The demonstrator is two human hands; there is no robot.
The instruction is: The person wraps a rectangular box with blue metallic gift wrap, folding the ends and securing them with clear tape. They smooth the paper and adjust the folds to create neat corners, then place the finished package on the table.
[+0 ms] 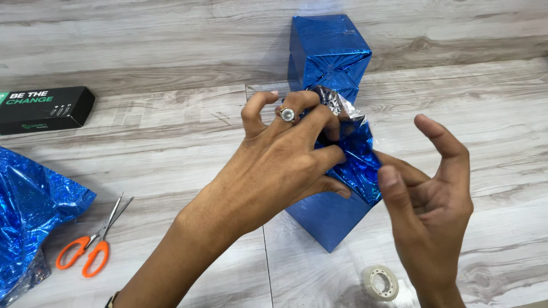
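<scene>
Blue foil wrap is pinched at the near end of a wrapped box lying on the wood-grain counter. The left hand is closed on the folded foil flap, its silver underside exposed. The right hand is held half open, its thumb touching the foil's right edge. Orange-handled scissors, spare blue foil, a tape roll and a black box are noted nearby.

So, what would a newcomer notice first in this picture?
The shiny blue box at the centre, with the left hand pinching its foil flap and the right hand open beside it. Next, the orange scissors at lower left, beside spare blue foil.
</scene>
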